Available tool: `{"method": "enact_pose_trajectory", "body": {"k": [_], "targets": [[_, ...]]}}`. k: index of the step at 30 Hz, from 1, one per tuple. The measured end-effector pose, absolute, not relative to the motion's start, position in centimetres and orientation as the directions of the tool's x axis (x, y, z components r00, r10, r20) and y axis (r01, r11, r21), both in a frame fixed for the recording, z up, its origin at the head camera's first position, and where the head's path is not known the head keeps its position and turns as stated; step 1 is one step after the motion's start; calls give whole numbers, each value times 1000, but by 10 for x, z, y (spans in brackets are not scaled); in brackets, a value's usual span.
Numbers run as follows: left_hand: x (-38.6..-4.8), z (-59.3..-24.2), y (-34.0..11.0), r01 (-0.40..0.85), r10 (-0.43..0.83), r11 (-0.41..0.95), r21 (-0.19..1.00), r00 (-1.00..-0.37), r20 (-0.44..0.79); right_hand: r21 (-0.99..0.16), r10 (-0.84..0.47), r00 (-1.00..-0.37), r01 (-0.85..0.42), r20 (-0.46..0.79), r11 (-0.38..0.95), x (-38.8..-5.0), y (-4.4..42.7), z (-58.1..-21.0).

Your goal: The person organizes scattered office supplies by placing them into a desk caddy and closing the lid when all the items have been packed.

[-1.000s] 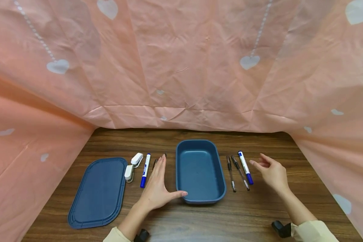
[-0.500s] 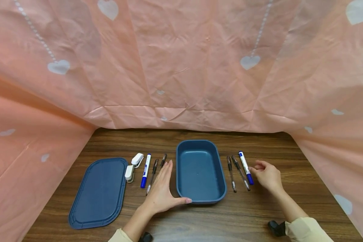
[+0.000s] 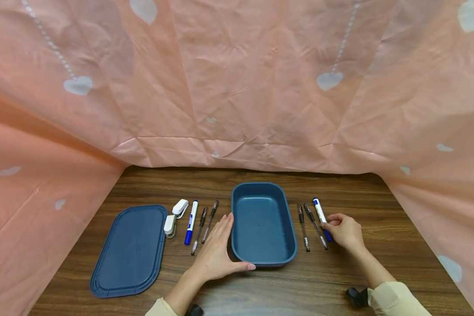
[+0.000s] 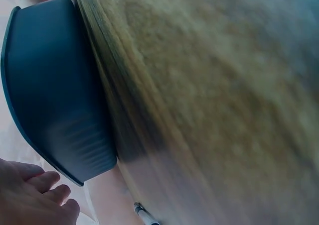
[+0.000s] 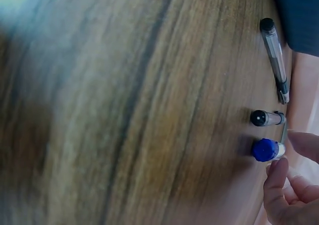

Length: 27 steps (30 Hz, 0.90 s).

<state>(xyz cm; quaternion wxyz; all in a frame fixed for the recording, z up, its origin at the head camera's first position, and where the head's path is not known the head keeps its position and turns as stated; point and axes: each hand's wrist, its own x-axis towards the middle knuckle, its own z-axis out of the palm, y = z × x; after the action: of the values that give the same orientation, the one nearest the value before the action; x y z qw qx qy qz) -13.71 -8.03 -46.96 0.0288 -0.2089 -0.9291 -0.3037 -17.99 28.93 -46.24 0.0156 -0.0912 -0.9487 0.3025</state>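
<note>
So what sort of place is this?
Probably a makeshift tabletop booth: pink heart-print fabric hangs around three sides of a wood-grain table holding a blue container and pens.

I'm getting deep blue on the storage box [image 3: 260,235] and lid [image 3: 128,249], white on the staplers [image 3: 170,224], blue caps [image 3: 188,237] on white markers [image 3: 319,210], black-and-clear pens [image 3: 199,226], cream sleeves [image 3: 396,300], brown wood grain across the tabletop [image 3: 312,285], pale hearts [image 3: 329,81] over peach curtain [image 3: 237,109]!

Soft, even light fills the head view, with a pale sheen toward the near edge of the desk [image 3: 292,292], while both wrist views look dimmer, hazy and blurred.
</note>
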Motion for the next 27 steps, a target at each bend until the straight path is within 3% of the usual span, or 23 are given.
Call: {"method": "enact_pose_trajectory", "body": {"k": [20,27], "targets": [[-138,-471,-81,416,391,751,512,-906,163,-500,154,-982,188,-108,846,-185,290,-459],[-138,-471,-82,420,393,751,509,-904,166,-547,170,-971,235,-167,803,-182,292,-454]]}}
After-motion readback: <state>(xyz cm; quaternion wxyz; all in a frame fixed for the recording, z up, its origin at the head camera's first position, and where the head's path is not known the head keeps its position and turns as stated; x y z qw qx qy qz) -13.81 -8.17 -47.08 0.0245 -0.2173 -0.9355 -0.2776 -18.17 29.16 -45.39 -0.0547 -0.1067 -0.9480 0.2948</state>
